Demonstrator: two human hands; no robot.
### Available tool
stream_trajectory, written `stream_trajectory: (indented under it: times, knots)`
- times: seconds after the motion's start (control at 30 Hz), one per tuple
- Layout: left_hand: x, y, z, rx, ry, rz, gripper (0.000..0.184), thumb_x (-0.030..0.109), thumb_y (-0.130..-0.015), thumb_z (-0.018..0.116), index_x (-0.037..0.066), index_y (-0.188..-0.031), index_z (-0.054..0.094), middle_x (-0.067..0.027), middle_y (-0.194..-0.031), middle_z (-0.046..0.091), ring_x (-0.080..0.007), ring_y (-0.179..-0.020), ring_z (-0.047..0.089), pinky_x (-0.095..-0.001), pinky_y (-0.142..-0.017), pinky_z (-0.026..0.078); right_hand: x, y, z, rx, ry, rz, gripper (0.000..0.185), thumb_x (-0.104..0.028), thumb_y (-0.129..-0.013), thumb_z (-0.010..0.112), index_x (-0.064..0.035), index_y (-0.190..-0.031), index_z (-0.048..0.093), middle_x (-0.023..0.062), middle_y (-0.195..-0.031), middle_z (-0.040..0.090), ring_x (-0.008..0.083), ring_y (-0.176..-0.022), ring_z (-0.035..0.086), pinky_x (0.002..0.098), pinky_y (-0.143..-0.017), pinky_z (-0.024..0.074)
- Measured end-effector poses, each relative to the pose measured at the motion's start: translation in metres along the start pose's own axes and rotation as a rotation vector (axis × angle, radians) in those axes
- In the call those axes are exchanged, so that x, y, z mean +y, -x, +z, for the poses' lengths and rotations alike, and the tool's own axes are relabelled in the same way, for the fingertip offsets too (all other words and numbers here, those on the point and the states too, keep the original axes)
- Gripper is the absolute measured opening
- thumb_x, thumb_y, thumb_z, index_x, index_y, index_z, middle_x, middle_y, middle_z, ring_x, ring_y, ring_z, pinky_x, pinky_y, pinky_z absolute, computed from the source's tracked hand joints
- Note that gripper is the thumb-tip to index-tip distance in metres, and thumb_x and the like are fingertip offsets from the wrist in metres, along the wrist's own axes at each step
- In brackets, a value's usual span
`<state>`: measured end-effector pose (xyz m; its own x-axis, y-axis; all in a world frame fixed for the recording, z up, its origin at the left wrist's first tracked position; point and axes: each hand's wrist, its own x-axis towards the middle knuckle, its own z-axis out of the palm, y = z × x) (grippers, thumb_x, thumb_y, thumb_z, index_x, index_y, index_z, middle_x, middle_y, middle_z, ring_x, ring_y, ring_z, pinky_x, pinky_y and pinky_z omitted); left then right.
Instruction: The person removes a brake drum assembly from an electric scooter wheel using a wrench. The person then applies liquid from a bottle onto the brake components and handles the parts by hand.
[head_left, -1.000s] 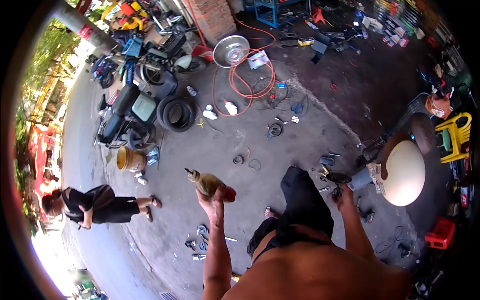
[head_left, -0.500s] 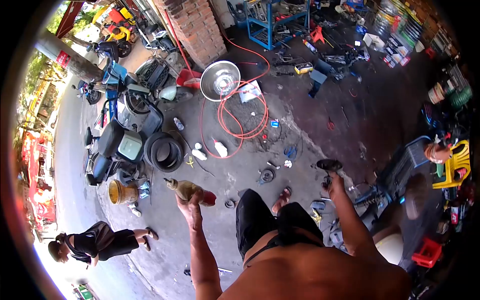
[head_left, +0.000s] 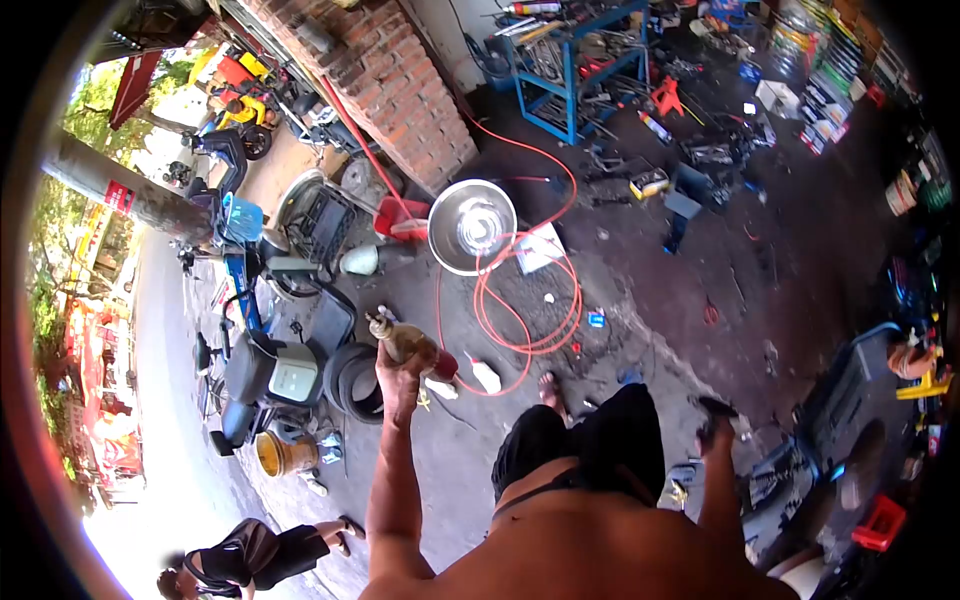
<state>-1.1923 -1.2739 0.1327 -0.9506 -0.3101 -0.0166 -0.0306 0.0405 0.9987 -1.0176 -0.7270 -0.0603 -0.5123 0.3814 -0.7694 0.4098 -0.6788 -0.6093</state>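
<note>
My left hand (head_left: 399, 380) is wrapped round a squeeze bottle (head_left: 412, 346) with a pale nozzle, a murky yellowish body and a red base. The bottle lies tilted across my fingers, above the ground near the black tires (head_left: 354, 382). Off to the right, my right hand (head_left: 714, 436) is closed on a dark object (head_left: 717, 407) with a flat, rounded top; what it is I cannot make out. Both arms are stretched out in front of me, one on each side of my legs.
A steel basin (head_left: 472, 228) and a coiled orange hose (head_left: 530, 318) lie ahead. Scooters (head_left: 262, 375) and a yellow bucket (head_left: 284, 454) stand left. A person (head_left: 262, 556) is at lower left. Beyond are a brick pillar (head_left: 400, 95), a blue tool rack (head_left: 572, 80) and scattered tools.
The view has moved forward, with the basin, hose and rack now nearer. My right hand has lifted away from beside the round-topped seat, holding the dark object. The bottle stays in my left hand.
</note>
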Motion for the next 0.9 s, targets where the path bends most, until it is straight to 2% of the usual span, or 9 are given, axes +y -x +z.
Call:
stream_trajectory:
  times: [0.1, 0.13, 0.17, 0.27, 0.3, 0.4, 0.57, 0.63, 0.9]
  knots:
    - [0.019, -0.076, 0.013, -0.043, -0.046, -0.018, 0.043, 0.007, -0.069, 0.071, 0.004, -0.109, 0.055, -0.0036, -0.094, 0.062, -0.0146, -0.084, 0.061, -0.0292, -0.077, 0.051, 0.023, -0.035, -0.028, 0.185, -0.187, 0.106, 0.039, -0.023, -0.093, 0.038, -0.0047, -0.121, 0.058, -0.0085, -0.051, 0.033, 0.0057, -0.035, 0.030, 0.0234, -0.031, 0.0275]
    - [0.023, -0.101, 0.018, -0.043, -0.048, 0.005, 0.043, 0.007, -0.069, 0.071, 0.004, -0.109, 0.055, -0.0036, -0.094, 0.062, -0.0146, -0.084, 0.061, -0.0293, -0.077, 0.050, 0.035, -0.039, -0.051, 0.087, -0.339, 0.081, 0.042, -0.017, -0.091, 0.035, -0.0022, -0.125, 0.055, -0.0052, -0.065, 0.052, 0.0060, -0.041, 0.035, 0.0200, -0.037, 0.0315]
    - [0.028, -0.125, 0.026, -0.040, -0.046, 0.034, 0.044, 0.007, -0.068, 0.072, 0.004, -0.109, 0.056, -0.0037, -0.094, 0.062, -0.0145, -0.084, 0.061, -0.0293, -0.078, 0.050, 0.041, -0.053, -0.060, 0.424, -0.367, 0.199, 0.030, -0.047, -0.084, 0.046, -0.0252, -0.067, 0.056, -0.0073, -0.053, 0.049, 0.0097, -0.046, 0.048, 0.0270, -0.041, 0.0386]
    - [0.040, -0.187, 0.039, 0.052, -0.208, 0.066, 0.044, 0.008, -0.069, 0.072, 0.003, -0.110, 0.056, -0.0041, -0.096, 0.063, -0.0154, -0.085, 0.061, -0.0293, -0.079, 0.050, 0.034, -0.065, -0.052, 0.247, -0.172, 0.174, 0.052, -0.029, -0.093, 0.026, -0.0028, -0.133, 0.047, -0.0011, -0.108, 0.058, 0.0008, -0.071, 0.044, 0.0140, -0.057, 0.0380]
    - [0.048, -0.203, 0.044, 0.077, -0.252, 0.082, 0.044, 0.008, -0.070, 0.072, 0.003, -0.110, 0.055, -0.0043, -0.097, 0.063, -0.0156, -0.085, 0.061, -0.0291, -0.080, 0.050, 0.033, -0.082, -0.051, 0.279, -0.271, 0.166, 0.049, -0.028, -0.094, 0.029, -0.0051, -0.133, 0.048, -0.0048, -0.091, 0.056, 0.0009, -0.067, 0.043, 0.0158, -0.057, 0.0386]
    - [0.075, -0.251, 0.055, 0.190, -0.244, 0.207, 0.039, 0.008, -0.072, 0.071, 0.002, -0.108, 0.057, -0.0049, -0.097, 0.064, -0.0152, -0.085, 0.062, -0.0290, -0.077, 0.051, -0.001, -0.128, -0.010, 0.322, -0.418, 0.200, 0.028, -0.032, -0.084, 0.043, -0.0187, -0.059, 0.042, -0.0046, -0.045, 0.036, 0.0130, -0.035, 0.036, 0.0254, -0.033, 0.0340]
    - [0.170, -0.313, 0.073, 0.275, -0.058, 0.215, 0.037, 0.008, -0.072, 0.067, -0.001, -0.107, 0.057, -0.0073, -0.094, 0.064, -0.0172, -0.082, 0.062, -0.0288, -0.073, 0.052, -0.114, -0.127, 0.128, -0.120, -0.046, 0.008, 0.021, -0.028, -0.088, 0.049, -0.0175, -0.073, 0.060, -0.0080, -0.046, 0.032, 0.0052, -0.034, 0.030, 0.0204, -0.031, 0.0281]
    - [0.215, -0.343, 0.078, 0.293, 0.064, 0.273, 0.037, 0.009, -0.072, 0.067, -0.001, -0.107, 0.059, -0.0085, -0.094, 0.064, -0.0179, -0.081, 0.062, -0.0286, -0.072, 0.051, -0.146, -0.122, 0.182, -0.180, -0.224, -0.070, 0.024, -0.023, -0.093, 0.047, -0.0110, -0.106, 0.063, -0.0077, -0.045, 0.026, 0.0046, -0.034, 0.026, 0.0212, -0.032, 0.0235]
    - [0.383, -0.525, 0.055, 0.477, -0.065, 0.628, 0.042, 0.015, -0.070, 0.076, -0.007, -0.103, 0.061, -0.0120, -0.085, 0.065, -0.0183, -0.065, 0.059, -0.0278, -0.056, 0.047, -0.172, -0.139, 0.312, 0.064, -0.099, -0.141, 0.018, -0.038, -0.083, 0.061, -0.0244, -0.074, 0.053, -0.0087, -0.058, 0.042, 0.0052, -0.041, 0.035, 0.0226, -0.038, 0.0249]
